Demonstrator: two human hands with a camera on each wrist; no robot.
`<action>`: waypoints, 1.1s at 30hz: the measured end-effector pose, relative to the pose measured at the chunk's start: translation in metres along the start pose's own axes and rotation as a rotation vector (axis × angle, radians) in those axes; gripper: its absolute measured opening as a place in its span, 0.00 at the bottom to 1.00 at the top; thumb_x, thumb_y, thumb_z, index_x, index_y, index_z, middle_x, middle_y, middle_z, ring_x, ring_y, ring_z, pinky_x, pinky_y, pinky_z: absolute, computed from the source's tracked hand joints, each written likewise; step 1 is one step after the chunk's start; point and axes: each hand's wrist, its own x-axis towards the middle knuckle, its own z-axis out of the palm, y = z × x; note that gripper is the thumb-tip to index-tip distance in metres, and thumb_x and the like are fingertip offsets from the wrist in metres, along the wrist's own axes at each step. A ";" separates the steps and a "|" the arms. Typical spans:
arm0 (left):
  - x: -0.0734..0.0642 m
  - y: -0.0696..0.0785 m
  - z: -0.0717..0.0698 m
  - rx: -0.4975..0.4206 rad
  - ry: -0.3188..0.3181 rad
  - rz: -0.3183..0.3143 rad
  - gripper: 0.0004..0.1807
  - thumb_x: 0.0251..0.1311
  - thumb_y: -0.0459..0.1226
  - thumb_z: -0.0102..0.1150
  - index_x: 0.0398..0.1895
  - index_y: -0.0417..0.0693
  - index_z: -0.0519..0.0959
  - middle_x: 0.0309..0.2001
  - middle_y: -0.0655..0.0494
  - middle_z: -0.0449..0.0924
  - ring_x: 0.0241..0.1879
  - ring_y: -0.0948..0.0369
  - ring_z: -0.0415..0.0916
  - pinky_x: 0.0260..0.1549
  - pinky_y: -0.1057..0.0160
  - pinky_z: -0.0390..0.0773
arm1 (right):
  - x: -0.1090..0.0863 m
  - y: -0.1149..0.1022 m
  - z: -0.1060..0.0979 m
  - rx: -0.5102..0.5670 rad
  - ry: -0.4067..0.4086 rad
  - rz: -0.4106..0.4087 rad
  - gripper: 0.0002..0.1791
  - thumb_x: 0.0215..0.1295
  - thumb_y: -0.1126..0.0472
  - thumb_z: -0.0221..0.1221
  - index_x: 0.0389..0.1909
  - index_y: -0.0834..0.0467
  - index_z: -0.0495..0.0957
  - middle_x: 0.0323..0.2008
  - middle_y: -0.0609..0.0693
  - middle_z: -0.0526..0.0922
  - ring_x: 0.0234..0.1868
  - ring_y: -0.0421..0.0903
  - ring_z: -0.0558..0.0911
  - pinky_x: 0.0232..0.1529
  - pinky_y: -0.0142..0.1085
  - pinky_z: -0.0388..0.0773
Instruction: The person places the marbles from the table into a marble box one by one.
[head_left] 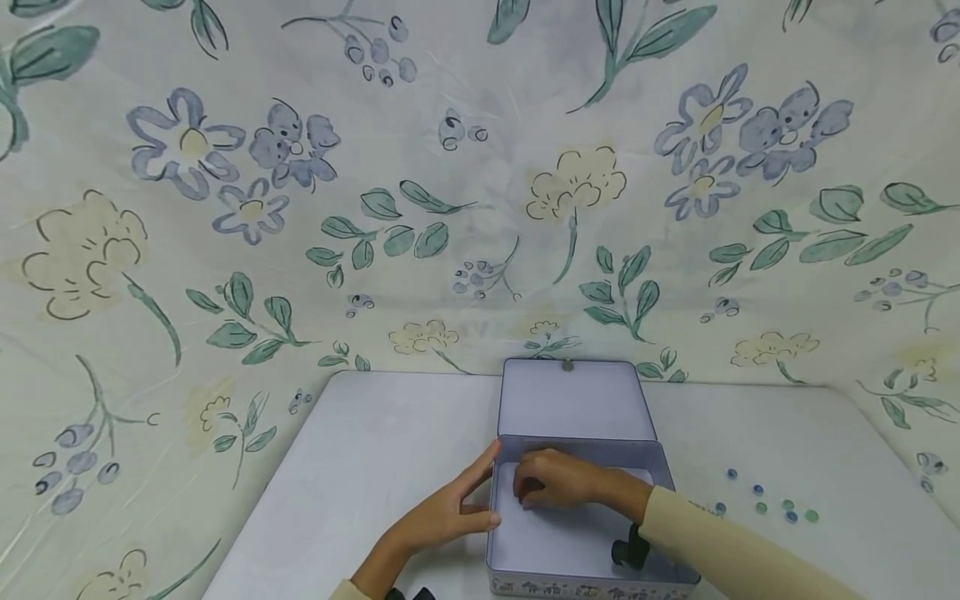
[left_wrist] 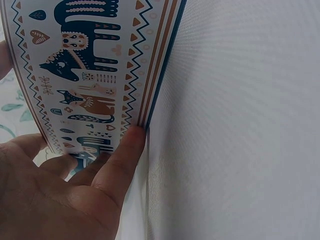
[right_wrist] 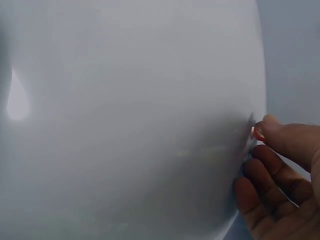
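A tin box (head_left: 547, 546) with a pale inside lies open on the table, its hinged lid (head_left: 573, 404) tipped back. Animal figures and zigzag bands cover its outer wall (left_wrist: 92, 100). Against the left side of this box my left hand (head_left: 442, 521) rests with fingers extended, one fingertip at the lower edge in the left wrist view. My right hand (head_left: 555, 479) is inside the box, near its left wall. Between thumb and forefinger it pinches a small red and clear marble (right_wrist: 259, 132), partly covered by the fingertips.
Several blue and green marbles (head_left: 761, 507) lie scattered on the white table (head_left: 405, 433) to the right of the box. A floral-patterned cloth (head_left: 480, 167) hangs behind and around the table. A black wrist camera (head_left: 630, 550) sits under the right forearm, over the box.
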 end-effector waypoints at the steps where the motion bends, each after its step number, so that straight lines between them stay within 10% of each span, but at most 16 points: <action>1: 0.000 0.000 0.000 0.001 -0.001 0.003 0.49 0.69 0.41 0.59 0.82 0.62 0.36 0.82 0.55 0.28 0.79 0.40 0.41 0.67 0.53 0.74 | 0.000 0.000 0.000 -0.001 -0.003 0.002 0.04 0.61 0.61 0.69 0.36 0.52 0.85 0.33 0.38 0.80 0.34 0.27 0.73 0.38 0.21 0.77; 18: 0.000 -0.002 0.000 0.016 0.008 -0.012 0.49 0.69 0.44 0.59 0.82 0.61 0.36 0.82 0.52 0.28 0.78 0.35 0.41 0.66 0.49 0.74 | -0.018 -0.022 -0.049 0.137 0.072 -0.014 0.09 0.64 0.61 0.67 0.44 0.58 0.84 0.42 0.52 0.86 0.41 0.32 0.81 0.43 0.24 0.82; 33: 0.002 -0.002 0.000 0.029 0.023 -0.021 0.50 0.68 0.43 0.59 0.82 0.60 0.37 0.82 0.49 0.28 0.77 0.32 0.42 0.66 0.43 0.73 | -0.078 -0.014 -0.094 0.187 0.167 0.007 0.08 0.67 0.58 0.64 0.45 0.53 0.83 0.41 0.46 0.86 0.42 0.34 0.82 0.44 0.31 0.85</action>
